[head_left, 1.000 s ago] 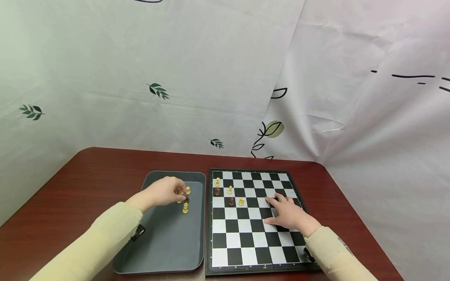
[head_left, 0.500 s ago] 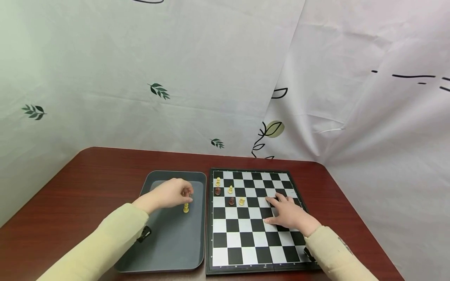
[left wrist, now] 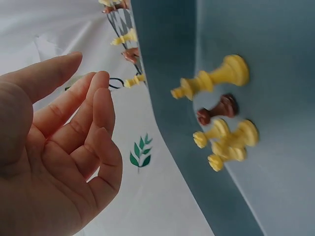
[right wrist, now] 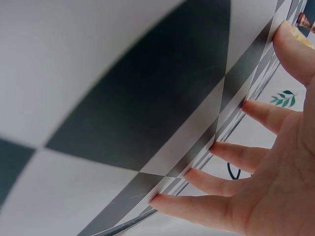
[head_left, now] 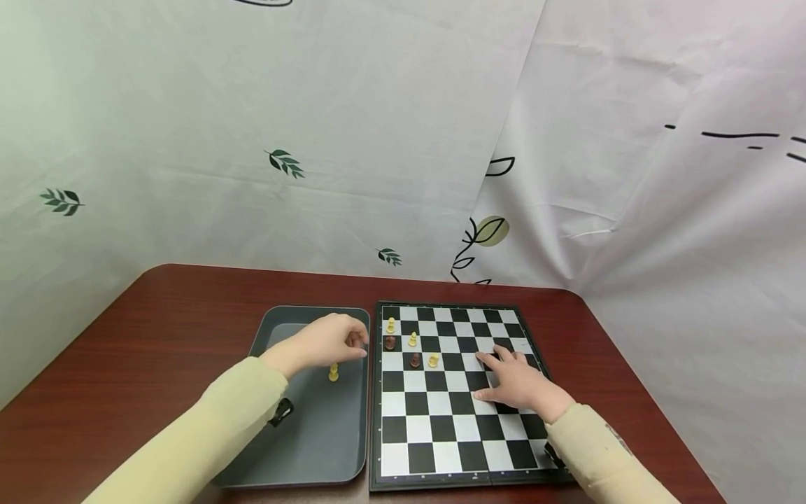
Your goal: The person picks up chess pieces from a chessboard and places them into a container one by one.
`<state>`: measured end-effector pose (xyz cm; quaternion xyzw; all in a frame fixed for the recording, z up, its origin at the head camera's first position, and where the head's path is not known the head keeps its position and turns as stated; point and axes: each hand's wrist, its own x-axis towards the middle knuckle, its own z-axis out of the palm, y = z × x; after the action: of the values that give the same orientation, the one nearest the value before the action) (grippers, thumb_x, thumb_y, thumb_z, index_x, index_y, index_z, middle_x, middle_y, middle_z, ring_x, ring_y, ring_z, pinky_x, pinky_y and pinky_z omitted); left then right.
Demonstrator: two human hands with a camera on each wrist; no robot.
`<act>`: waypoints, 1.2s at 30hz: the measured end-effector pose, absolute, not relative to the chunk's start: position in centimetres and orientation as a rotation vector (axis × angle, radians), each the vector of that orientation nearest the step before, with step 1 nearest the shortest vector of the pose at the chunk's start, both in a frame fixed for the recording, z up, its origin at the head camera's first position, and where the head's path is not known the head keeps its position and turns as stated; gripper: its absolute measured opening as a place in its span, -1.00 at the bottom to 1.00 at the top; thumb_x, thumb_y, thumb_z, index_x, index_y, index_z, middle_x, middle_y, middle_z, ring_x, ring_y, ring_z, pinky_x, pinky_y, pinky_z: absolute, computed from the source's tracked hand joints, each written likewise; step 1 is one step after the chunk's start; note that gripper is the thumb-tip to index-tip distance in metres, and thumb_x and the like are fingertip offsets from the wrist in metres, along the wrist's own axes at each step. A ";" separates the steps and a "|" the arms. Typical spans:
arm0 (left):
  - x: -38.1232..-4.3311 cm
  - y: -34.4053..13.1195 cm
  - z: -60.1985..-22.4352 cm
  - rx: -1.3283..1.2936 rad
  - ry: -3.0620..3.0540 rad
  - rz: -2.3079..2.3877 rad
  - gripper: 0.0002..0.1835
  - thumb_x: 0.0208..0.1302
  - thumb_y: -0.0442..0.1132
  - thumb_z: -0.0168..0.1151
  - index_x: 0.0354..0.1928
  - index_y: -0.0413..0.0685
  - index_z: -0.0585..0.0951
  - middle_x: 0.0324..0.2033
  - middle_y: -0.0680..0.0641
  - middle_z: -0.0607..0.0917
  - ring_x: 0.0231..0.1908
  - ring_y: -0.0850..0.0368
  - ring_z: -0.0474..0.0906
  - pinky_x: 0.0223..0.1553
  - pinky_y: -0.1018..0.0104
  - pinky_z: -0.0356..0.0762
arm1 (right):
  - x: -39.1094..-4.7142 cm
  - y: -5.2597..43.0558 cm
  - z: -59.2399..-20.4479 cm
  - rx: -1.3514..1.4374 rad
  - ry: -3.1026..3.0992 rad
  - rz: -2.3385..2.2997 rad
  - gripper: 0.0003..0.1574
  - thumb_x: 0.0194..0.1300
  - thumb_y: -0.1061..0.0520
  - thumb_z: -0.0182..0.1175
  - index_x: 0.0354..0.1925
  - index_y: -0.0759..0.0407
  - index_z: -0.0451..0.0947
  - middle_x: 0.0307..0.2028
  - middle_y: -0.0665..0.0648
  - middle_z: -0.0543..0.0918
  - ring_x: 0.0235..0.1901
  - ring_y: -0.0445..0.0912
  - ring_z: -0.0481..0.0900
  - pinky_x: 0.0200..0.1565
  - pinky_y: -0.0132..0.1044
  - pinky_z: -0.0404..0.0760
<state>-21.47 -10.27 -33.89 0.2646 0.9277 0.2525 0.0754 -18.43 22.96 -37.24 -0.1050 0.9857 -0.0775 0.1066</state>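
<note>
My left hand (head_left: 327,341) hovers over the upper right part of the grey tray (head_left: 308,448), close to its right rim. Its fingers are loosely bent, and the left wrist view shows a gap between the thumb and fingers with nothing in it. A tall yellow chess piece (left wrist: 216,78), a dark brown one (left wrist: 218,109) and several shorter yellow pieces (left wrist: 238,137) stand grouped in the tray; the hand hides most of them in the head view. My right hand (head_left: 516,381) rests its spread fingertips on the right half of the chessboard (head_left: 434,406).
Near the board's upper left corner stand a yellow pawn (head_left: 390,325), a brown piece (head_left: 390,343), another yellow pawn (head_left: 412,339), a second brown piece (head_left: 415,360) and a yellow piece (head_left: 433,360). Tray and board lie side by side on a reddish-brown table (head_left: 208,308) before a pale curtain (head_left: 327,126).
The left hand has moved right across the tray, from the grouped pieces toward the rim beside the board. The right hand and the pieces on the board have stayed where they were.
</note>
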 end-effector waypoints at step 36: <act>-22.9 -3.0 -33.3 0.991 2.754 0.518 -0.91 0.15 -0.32 0.30 -0.28 -0.08 0.64 -0.53 0.11 0.56 -0.48 0.25 0.43 -0.36 0.31 0.44 | -18.5 23.1 -37.5 -0.285 2.901 -0.246 -0.10 0.03 -0.18 0.38 0.27 0.12 0.37 0.30 0.40 0.25 0.23 0.39 0.22 0.02 0.27 0.40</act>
<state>-22.90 -3.05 -33.34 0.3322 0.9232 0.1737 0.0847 -18.50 23.14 -37.55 -0.0970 0.9859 -0.0835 0.1081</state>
